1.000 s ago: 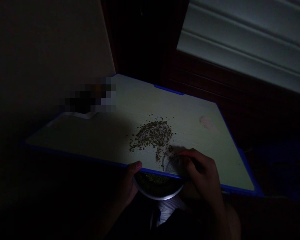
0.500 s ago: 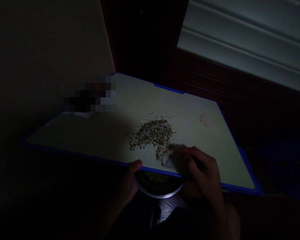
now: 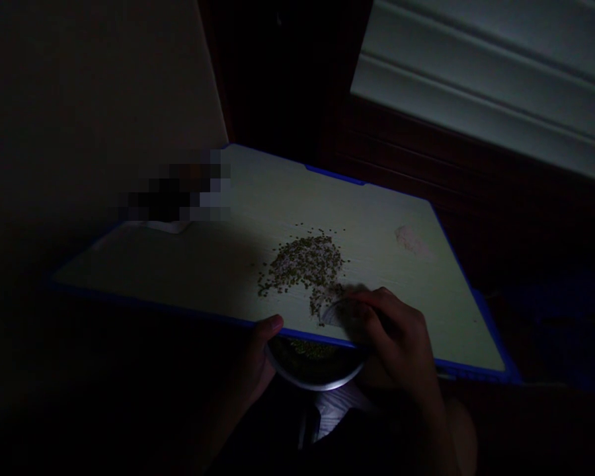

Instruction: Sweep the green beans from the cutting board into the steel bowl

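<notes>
My left hand (image 3: pixel 255 367) clasps the round metal bowl (image 3: pixel 317 370) under the blue-edged white surface (image 3: pixel 218 264); right hand (image 3: pixel 394 334), fingers curled, sweeps small green beans (image 3: pixel 302 264) gently, low.

One blue-edged board (image 3: pixel 218 264), one pile of green grains (image 3: pixel 305 261), one metal bowl (image 3: pixel 317 370), two hands.

The board (image 3: pixel 218 264) has a pale, greenish-white top and a bright blue border. The heap of small grains (image 3: pixel 305 264) on it is olive green with some lighter specks. At 2 o'clock from the heap there is a faint pinkish smudge (image 3: pixel 410 240). The bowl (image 3: pixel 317 370) under the near edge of the board is silver-grey at the rim, and the grains inside it look yellowish green. At 1 o'clock, the panel (image 3: pixel 496 86) is whitish grey with ridges.
</notes>
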Demonstrator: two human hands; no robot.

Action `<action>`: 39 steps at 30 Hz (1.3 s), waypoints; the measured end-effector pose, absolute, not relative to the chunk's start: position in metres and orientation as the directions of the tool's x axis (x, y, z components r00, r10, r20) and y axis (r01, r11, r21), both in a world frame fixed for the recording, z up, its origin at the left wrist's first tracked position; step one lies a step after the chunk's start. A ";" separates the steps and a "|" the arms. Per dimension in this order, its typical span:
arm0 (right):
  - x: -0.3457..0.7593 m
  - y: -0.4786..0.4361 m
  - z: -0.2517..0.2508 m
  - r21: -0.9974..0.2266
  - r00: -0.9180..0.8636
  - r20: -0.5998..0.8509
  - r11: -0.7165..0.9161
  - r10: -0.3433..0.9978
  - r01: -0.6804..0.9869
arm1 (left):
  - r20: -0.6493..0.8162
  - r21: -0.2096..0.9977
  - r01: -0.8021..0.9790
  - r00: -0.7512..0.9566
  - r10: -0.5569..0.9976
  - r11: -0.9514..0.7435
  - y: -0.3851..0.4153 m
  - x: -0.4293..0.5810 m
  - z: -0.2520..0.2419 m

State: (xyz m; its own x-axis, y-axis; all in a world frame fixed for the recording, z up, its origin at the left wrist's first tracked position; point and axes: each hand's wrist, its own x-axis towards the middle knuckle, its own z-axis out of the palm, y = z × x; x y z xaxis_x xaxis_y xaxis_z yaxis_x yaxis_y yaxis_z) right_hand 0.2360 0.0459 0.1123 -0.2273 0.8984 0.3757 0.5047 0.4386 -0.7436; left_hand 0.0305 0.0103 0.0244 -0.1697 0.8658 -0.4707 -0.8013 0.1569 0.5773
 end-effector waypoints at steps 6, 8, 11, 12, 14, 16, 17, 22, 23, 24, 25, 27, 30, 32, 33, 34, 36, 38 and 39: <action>0.238 0.046 0.111 -0.745 -0.228 0.376 0.439 0.898 0.502 | -0.484 0.566 -0.803 -0.139 0.864 0.188 0.010 0.031 0.022; 0.238 0.046 0.110 -0.743 -0.237 0.378 0.446 0.895 0.499 | -0.495 0.565 -0.801 -0.140 0.858 0.196 0.011 0.031 0.023; 0.238 0.047 0.110 -0.739 -0.272 0.380 0.467 0.884 0.485 | -0.493 0.566 -0.795 -0.114 0.863 0.218 0.013 0.032 0.025; 0.238 0.048 0.110 -0.737 -0.282 0.380 0.473 0.881 0.482 | -0.495 0.568 -0.793 -0.113 0.862 0.222 0.013 0.032 0.025; 0.238 0.048 0.110 -0.734 -0.294 0.382 0.481 0.876 0.479 | -0.500 0.568 -0.790 -0.112 0.859 0.228 0.013 0.031 0.026; 0.238 0.048 0.111 -0.733 -0.298 0.382 0.483 0.875 0.478 | -0.500 0.567 -0.791 -0.105 0.860 0.233 0.012 0.031 0.027; 0.238 0.048 0.111 -0.734 -0.297 0.383 0.483 0.875 0.478 | -0.501 0.564 -0.790 -0.098 0.860 0.239 0.012 0.031 0.028; 0.238 0.048 0.110 -0.734 -0.291 0.385 0.481 0.876 0.479 | -0.478 0.584 -0.789 -0.146 0.866 0.189 0.013 0.032 0.026; 0.237 0.048 0.110 -0.734 -0.295 0.385 0.484 0.875 0.477 | -0.475 0.582 -0.791 -0.143 0.868 0.188 0.013 0.032 0.025; 0.237 0.048 0.110 -0.733 -0.299 0.386 0.487 0.873 0.475 | -0.479 0.578 -0.793 -0.138 0.867 0.193 0.013 0.032 0.024; 0.237 0.048 0.110 -0.733 -0.302 0.387 0.489 0.871 0.473 | -0.485 0.574 -0.794 -0.133 0.864 0.200 0.013 0.032 0.023; 0.237 0.048 0.111 -0.731 -0.305 0.389 0.492 0.870 0.473 | -0.500 0.570 -0.796 -0.138 0.855 0.205 0.013 0.032 0.023; 0.236 0.048 0.113 -0.725 -0.306 0.392 0.496 0.868 0.478 | -0.529 0.567 -0.796 -0.156 0.834 0.211 0.013 0.032 0.025; 0.236 0.048 0.115 -0.721 -0.314 0.391 0.500 0.865 0.480 | -0.531 0.565 -0.794 -0.143 0.835 0.224 0.013 0.032 0.026; 0.236 0.048 0.115 -0.720 -0.317 0.391 0.502 0.864 0.479 | -0.521 0.567 -0.793 -0.136 0.842 0.223 0.013 0.032 0.026; 0.237 0.048 0.115 -0.720 -0.320 0.392 0.504 0.863 0.476 | -0.512 0.570 -0.791 -0.131 0.849 0.222 0.013 0.032 0.026; 0.237 0.048 0.115 -0.723 -0.321 0.393 0.505 0.862 0.472 | -0.520 0.574 -0.789 -0.145 0.842 0.220 0.014 0.032 0.026; 0.237 0.048 0.113 -0.726 -0.313 0.397 0.504 0.863 0.469 | -0.540 0.572 -0.786 -0.145 0.829 0.235 0.014 0.032 0.026; 0.237 0.048 0.113 -0.726 -0.309 0.399 0.503 0.864 0.468 | -0.543 0.571 -0.785 -0.142 0.828 0.240 0.015 0.032 0.025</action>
State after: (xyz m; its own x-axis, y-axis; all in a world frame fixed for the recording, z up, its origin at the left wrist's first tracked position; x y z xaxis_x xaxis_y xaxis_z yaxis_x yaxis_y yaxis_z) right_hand 0.2367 0.0482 0.1129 -0.3088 0.8636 0.3986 0.4684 0.5028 -0.7265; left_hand 0.0318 0.0146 0.0252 -0.1420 0.8276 -0.5430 -0.7852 0.2398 0.5709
